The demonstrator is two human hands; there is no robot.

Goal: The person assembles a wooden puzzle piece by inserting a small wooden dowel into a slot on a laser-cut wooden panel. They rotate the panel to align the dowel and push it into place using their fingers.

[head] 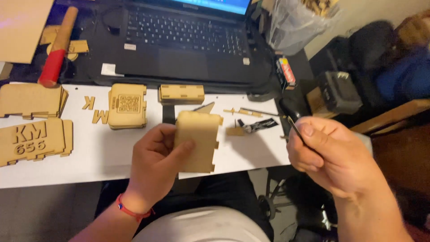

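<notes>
My left hand point(154, 163) holds a stack of thin laser-cut wooden panels point(197, 141) with notched edges, thumb across its front, above the white board point(103, 152). My right hand point(329, 154) is off the board's right edge and pinches a thin dark stick-like tool point(293, 125) between thumb and fingers; its tip points up and left. The two hands are apart.
More wooden panels lie on the board: an engraved stack point(127, 105), a slim box side point(181, 93), cut letters point(96, 111), stacks at left point(33, 141). Small wooden bits point(244, 113) lie beside them. A black laptop point(183, 40), a red-tipped mallet point(58, 49) and a plastic bag point(293, 22) sit behind.
</notes>
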